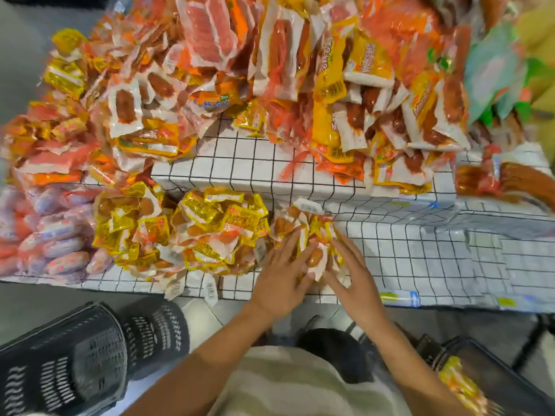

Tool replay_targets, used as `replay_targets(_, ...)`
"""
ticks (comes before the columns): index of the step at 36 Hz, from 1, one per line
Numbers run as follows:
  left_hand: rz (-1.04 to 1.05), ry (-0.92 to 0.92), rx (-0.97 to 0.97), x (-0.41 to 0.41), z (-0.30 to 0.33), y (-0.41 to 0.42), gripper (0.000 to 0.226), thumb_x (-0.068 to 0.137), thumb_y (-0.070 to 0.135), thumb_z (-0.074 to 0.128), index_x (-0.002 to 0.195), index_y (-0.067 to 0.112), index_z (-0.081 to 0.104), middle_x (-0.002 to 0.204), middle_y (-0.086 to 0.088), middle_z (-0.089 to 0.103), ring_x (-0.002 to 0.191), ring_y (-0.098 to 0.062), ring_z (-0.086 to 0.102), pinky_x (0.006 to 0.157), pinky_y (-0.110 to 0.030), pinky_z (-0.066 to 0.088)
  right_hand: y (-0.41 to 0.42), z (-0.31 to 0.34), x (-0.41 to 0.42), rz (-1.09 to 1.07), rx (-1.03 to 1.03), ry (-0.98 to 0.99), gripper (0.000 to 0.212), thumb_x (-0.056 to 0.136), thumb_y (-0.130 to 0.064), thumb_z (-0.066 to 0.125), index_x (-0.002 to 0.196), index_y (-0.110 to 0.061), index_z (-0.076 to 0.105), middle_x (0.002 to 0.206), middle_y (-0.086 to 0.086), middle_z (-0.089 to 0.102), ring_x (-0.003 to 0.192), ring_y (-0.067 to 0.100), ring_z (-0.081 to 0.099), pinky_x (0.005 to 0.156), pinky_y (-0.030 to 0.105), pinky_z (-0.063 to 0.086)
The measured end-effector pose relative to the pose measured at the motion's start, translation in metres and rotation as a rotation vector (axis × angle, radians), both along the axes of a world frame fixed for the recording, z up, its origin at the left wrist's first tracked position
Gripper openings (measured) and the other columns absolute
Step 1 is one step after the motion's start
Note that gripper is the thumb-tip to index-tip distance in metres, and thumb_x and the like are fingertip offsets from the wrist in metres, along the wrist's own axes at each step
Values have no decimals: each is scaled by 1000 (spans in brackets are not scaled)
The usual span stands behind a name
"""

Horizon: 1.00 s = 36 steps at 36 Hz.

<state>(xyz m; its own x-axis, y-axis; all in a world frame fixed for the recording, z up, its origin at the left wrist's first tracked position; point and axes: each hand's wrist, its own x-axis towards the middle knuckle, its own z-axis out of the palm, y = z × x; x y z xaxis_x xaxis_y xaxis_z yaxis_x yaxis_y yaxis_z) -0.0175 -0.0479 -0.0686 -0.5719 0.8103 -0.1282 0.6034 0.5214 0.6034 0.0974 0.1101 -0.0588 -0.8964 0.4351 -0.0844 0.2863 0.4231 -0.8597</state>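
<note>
A small heap of yellow-and-white snack packets (303,229) lies on the lower step of a display covered in white grid-pattern cloth (420,259). My left hand (282,280) rests with straight fingers on the heap's left side. My right hand (351,271) lies flat with spread fingers on its right side. Packets show between the two hands, and the hands hide part of the heap. A larger pile of the same yellow packets (192,235) lies just to the left.
Big piles of orange, red and yellow sausage packets (270,70) cover the upper step. Pink-purple packets (51,241) fill the left end. A black plastic basket (75,361) stands on the floor at lower left; another basket (492,382) with yellow packets stands at lower right.
</note>
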Motion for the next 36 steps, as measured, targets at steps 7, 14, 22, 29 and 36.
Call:
replay_targets(7,-35,-127,101,-9,19,-4,59,99,33,60,153,28,37,168,2,3,154,-22,11,117,-41,29,-16,4,43,-59,22,-81,71,97,-21,67,150,-52,32,155,-29,31,146,-6,27,119,15,24)
replay_targets(14,-67,-70,70,-5,30,-15,54,96,28,63,148,26,46,165,-1,20,150,-25,24,115,-44,36,-25,-3,98,-107,-13,-252,59,101,-29,61,154,-35,36,160,-18,28,146,-10,18,119,13,15)
replay_targets(22,-144,101,101,64,38,-31,43,93,14,68,136,13,59,158,-7,35,147,-30,30,116,-47,33,-26,-5,181,-128,-2,-203,58,102,-28,59,155,-31,37,163,-13,31,148,-3,21,122,22,21)
replay_targets(29,-229,41,-68,184,16,-9,52,98,38,53,147,20,48,162,0,27,154,-25,13,123,-42,18,-15,-17,292,-182,10,-152,57,101,-27,60,154,-25,40,159,-11,35,148,2,29,122,22,23)
replay_targets(36,-443,10,-169,294,-7,37,51,94,23,68,141,12,53,156,-6,39,150,-29,27,124,-39,19,-8,-49,428,-370,-148,-244,61,99,-19,64,154,-19,40,161,-3,34,150,13,31,123,32,29)
